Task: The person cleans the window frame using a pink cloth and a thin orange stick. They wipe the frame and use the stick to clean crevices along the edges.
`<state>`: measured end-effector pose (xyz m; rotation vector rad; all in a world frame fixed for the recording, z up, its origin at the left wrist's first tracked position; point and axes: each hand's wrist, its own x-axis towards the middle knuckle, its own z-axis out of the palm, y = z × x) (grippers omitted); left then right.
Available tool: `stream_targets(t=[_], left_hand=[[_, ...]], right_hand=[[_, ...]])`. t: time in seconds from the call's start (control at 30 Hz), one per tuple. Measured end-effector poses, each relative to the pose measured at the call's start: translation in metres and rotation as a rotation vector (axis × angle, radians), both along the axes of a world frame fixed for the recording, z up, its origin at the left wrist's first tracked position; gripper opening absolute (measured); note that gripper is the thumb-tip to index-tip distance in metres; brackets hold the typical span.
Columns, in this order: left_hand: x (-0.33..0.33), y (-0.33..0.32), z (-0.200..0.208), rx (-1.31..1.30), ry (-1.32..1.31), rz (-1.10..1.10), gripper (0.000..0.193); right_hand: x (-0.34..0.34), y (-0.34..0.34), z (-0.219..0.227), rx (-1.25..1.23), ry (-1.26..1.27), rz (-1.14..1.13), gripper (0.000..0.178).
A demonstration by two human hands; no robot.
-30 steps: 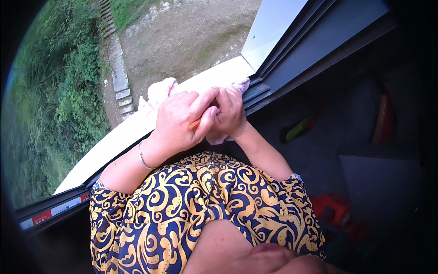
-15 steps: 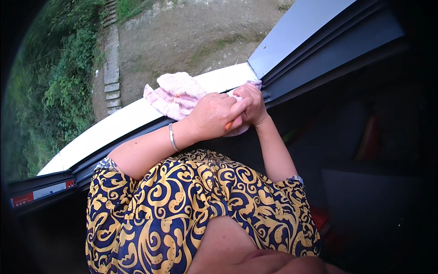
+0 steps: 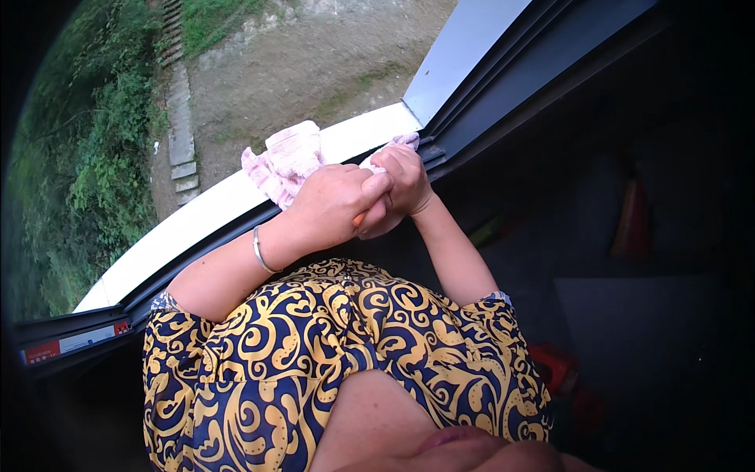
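Note:
My left hand [image 3: 334,200] is closed in a fist over the window's bottom frame. A small orange end [image 3: 359,220], like the tip of a handle, pokes out below its fingers; the rest is hidden. Against it, my right hand [image 3: 405,181] is closed around part of a pale pink cloth, by the corner of the window frame. The cloth [image 3: 287,161] spreads out past my left hand onto the white outer sill [image 3: 212,193]. A lilac bit of cloth [image 3: 407,140] shows beyond my right fingers, at the dark window track [image 3: 431,151].
A dark upright frame [image 3: 543,75] with a pale panel [image 3: 472,55] rises at the right. Outside, far below, lie bare ground [image 3: 307,67], concrete steps [image 3: 181,134] and green bushes [image 3: 94,157]. Indoors at right, a red object [image 3: 554,368] sits in shadow.
The whole view has shifted, so the window corner and both hands sit farther left. The cloth beside my left hand looks narrower and more bunched. Both hands keep their grip.

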<state>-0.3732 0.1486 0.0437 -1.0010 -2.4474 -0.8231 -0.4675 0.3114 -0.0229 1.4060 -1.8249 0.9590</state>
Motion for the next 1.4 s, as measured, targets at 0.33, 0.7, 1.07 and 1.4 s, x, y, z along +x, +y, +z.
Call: stream_targets(t=[0.33, 0.7, 1.07, 1.4], left_hand=[[-0.025, 0.028, -0.012, 0.006, 0.059, -0.024, 0.018], [-0.01, 0.009, 0.025, 0.031, 0.14, 0.0, 0.016], [-0.023, -0.013, 0.011, 0.072, -0.102, -0.015, 0.01], [-0.045, 0.01, -0.018, 0.219, -0.058, 0.02, 0.007]], right_hand=[[-0.03, 0.024, -0.006, 0.013, -0.006, -0.014, 0.025], [-0.02, 0.014, 0.047, 0.069, 0.115, 0.013, 0.031], [-0.006, -0.013, -0.008, -0.078, -0.131, -0.1, 0.028], [-0.036, 0.014, 0.002, 0.091, -0.054, -0.1, 0.027]])
